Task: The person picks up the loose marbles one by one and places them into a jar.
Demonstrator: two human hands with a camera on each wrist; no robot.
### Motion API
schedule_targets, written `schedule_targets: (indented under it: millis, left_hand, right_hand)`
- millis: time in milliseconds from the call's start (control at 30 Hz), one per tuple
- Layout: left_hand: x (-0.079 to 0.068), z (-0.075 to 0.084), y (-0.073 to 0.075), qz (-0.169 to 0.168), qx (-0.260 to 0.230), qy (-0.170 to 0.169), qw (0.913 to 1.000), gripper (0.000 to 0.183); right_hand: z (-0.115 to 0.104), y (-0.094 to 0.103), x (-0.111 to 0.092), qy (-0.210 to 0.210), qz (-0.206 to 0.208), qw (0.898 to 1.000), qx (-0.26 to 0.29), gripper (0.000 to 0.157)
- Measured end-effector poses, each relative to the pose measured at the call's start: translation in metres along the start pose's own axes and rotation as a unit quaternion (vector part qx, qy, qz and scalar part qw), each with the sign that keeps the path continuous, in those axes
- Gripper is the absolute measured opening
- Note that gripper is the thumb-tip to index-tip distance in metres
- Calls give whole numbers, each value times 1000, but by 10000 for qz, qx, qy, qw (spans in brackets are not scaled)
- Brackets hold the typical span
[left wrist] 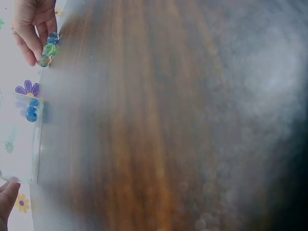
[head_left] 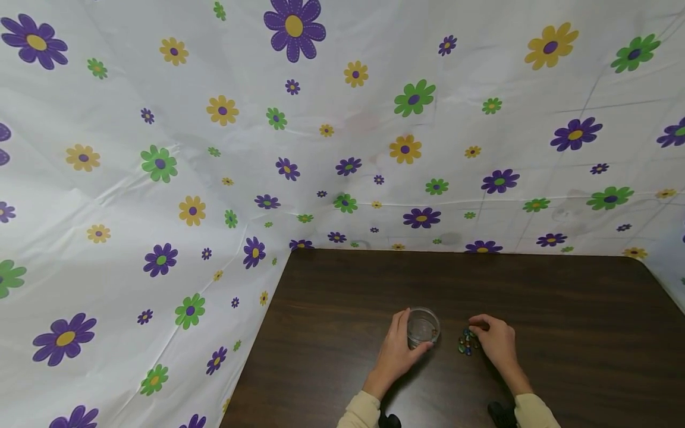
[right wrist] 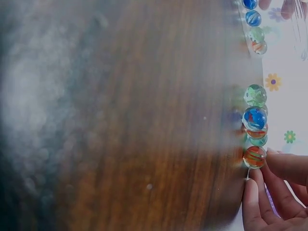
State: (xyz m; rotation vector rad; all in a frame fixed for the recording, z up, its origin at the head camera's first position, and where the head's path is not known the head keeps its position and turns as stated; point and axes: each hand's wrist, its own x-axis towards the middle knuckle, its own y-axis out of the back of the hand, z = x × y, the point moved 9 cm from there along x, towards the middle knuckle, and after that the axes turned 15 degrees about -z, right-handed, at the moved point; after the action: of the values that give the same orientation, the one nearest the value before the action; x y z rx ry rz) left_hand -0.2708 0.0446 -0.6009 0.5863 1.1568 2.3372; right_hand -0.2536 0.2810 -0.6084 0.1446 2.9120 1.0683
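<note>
My left hand [head_left: 396,351] grips a clear round glass container [head_left: 423,326] standing on the table, thumb at its near side and fingers along its left. Blue marbles [left wrist: 32,113] show through its wall in the left wrist view, and several marbles [right wrist: 253,18] appear there in the right wrist view. To the right, a small cluster of coloured glass marbles [head_left: 467,343] lies on the table. Over its far edge, my right hand [head_left: 495,340] has thumb and fingertips drawn together, pinching an orange-and-green marble [right wrist: 254,157] at the cluster's end.
The dark wood-grain table [head_left: 578,333] stretches to both sides and behind the hands. A white sheet with printed flowers [head_left: 332,148] hangs along its back and left edges. Dark wrist devices [head_left: 500,413] sit under both forearms near the front.
</note>
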Motion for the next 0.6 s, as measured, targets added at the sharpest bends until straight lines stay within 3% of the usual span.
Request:
schedule_targets:
  millis: [600]
  left_hand:
    - [0,-1,0,-3,1,52,10000,84]
  right_hand:
    - [1,-1,-1,11,86,9999,-89,10]
